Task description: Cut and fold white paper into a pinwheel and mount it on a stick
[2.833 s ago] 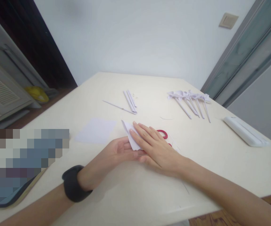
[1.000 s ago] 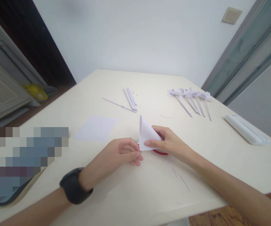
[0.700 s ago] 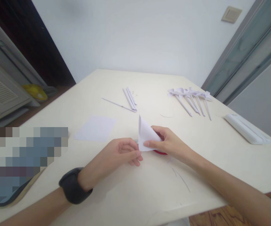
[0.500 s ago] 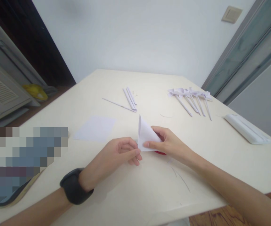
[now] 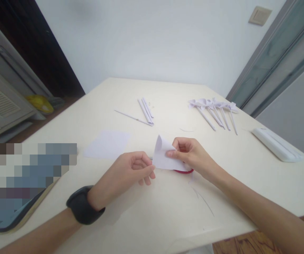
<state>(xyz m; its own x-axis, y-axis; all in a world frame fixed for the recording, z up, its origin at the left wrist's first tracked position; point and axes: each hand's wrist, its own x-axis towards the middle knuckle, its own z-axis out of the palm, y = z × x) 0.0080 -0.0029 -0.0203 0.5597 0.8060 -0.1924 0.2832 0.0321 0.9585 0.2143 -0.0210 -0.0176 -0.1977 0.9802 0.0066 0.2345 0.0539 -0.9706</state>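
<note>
A small folded piece of white paper (image 5: 164, 158) is held just above the cream table (image 5: 168, 218). My right hand (image 5: 191, 155) pinches its upper right part between thumb and fingers. My left hand (image 5: 128, 171), with a black band on its wrist, pinches the paper's lower left corner. Red-handled scissors (image 5: 185, 171) lie on the table under my right hand, mostly hidden by it and the paper.
A flat white sheet (image 5: 107, 144) lies left of the hands. Rolled paper sticks (image 5: 145, 113) lie farther back, several paper flowers on stems (image 5: 214, 111) at the back right. A white flat case (image 5: 276, 144) sits at the right edge. A blurred patch covers the left.
Earlier both hands pressed the paper flat on the table. The right hand then lifted it upright, and now the paper is tipped lower with its top edge curled over and the left hand's fingers on its corner.
</note>
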